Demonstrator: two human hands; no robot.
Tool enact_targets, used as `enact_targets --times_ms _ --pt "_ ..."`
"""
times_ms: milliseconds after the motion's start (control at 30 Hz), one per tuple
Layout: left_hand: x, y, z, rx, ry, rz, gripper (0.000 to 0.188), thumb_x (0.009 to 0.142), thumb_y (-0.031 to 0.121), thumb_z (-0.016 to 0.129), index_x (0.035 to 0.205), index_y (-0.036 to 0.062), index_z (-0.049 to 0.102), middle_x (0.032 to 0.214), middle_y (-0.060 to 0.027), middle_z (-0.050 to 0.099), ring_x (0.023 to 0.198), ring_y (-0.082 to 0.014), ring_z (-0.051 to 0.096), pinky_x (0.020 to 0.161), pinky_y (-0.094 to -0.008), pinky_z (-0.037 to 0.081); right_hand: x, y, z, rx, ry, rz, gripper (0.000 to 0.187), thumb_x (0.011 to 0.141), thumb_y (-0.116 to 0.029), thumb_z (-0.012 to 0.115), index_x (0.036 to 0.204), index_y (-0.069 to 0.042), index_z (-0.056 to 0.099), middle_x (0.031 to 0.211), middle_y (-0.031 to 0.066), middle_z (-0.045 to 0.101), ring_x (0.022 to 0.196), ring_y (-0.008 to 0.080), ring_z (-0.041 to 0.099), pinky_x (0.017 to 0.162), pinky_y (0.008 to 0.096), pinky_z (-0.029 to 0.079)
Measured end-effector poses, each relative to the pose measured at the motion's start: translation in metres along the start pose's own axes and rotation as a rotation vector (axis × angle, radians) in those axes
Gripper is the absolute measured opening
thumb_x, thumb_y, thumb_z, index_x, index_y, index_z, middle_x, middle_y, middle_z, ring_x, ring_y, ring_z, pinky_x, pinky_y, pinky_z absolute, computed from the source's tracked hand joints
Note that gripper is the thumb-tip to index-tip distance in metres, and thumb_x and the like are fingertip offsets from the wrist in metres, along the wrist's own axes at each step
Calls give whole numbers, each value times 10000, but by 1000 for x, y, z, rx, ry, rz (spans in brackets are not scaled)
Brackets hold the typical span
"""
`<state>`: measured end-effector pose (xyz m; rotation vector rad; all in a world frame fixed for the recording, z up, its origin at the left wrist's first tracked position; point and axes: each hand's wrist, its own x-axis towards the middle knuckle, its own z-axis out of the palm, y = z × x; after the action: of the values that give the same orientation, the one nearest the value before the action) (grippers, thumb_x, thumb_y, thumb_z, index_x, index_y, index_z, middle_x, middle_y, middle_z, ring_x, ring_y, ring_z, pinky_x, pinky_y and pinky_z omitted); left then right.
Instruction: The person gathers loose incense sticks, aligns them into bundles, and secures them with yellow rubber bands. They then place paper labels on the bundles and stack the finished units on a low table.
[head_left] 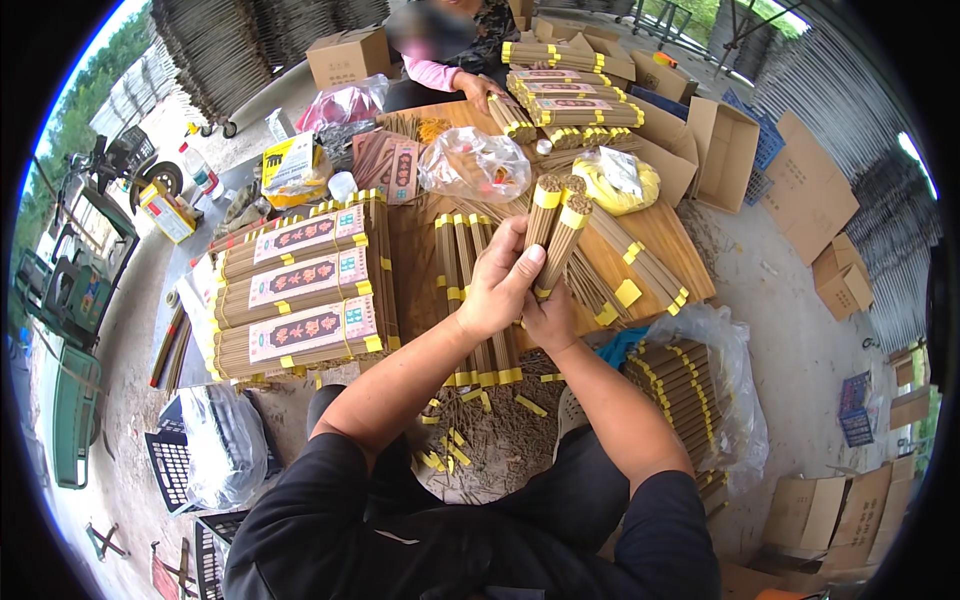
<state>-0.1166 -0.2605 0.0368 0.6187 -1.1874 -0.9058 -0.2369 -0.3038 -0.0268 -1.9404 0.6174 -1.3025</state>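
Over the near side of the wooden table (410,310), my left hand (497,285) wraps round several incense stick bundles (562,225) banded with yellow paper, thumb across their front. They stand tilted, top ends up. Just below and to the right, my right hand (551,320) closes round their lower part; its fingers are partly hidden. More yellow-banded incense bundles (478,345) lie side by side beneath my forearms. To the left is a large stack of incense bundles with printed labels (300,285). A few loose bundles (632,255) lie to the right.
Across the table a person's hand (478,90) touches a bundle beside stacked labelled bundles (575,100). A clear plastic bag (475,165) and a yellow bag (615,185) lie mid-table. Cardboard boxes (722,150) stand right. By my right leg sits a plastic-wrapped pile of bundles (680,390); yellow scraps (450,450) litter the floor.
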Motion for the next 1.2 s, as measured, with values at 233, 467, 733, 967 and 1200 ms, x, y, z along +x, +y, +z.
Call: enact_targets --times_ms 233,467,733,967,1200 --pt "-7 1 6 201 -26 16 394 1056 167 547 1412 7 488 1213 -107 648 1124 -167 598 1008 -325 462 -6 10 -7 -40 -12 6 549 952 -326 683 1361 -20 481 1150 200 668 1031 383 681 834 434 544" --pt "1 31 -19 259 124 115 448 1059 206 531 1442 -21 476 1326 -195 635 1235 -277 612 1053 -361 463 19 -35 -1 45 -15 204 400 996 -317 650 1231 -5 563 957 115 719 799 227 721 711 368 568" --pt "-81 -6 -60 1063 384 -360 676 1015 361 550 1459 -120 381 1511 -345 390 1448 -472 337 1194 -486 319 11 -68 24 -211 -366 889 496 966 -324 648 1203 107 580 983 198 717 808 282 738 828 411 585" --pt "-72 -28 -75 922 496 -575 776 942 381 641 1438 -162 391 1494 -361 410 1400 -466 419 1178 -460 348 15 -57 58 -810 -460 745 686 994 -469 529 1349 117 497 1381 342 517 1279 432 555 1054 522 473" --pt "-53 -28 -79 792 540 -597 810 871 406 742 1341 -188 459 1208 -383 623 1134 -467 647 959 -448 535 19 2 57 -488 -293 785 872 987 -585 513 1500 103 355 1469 402 417 1390 469 450 1150 498 387"
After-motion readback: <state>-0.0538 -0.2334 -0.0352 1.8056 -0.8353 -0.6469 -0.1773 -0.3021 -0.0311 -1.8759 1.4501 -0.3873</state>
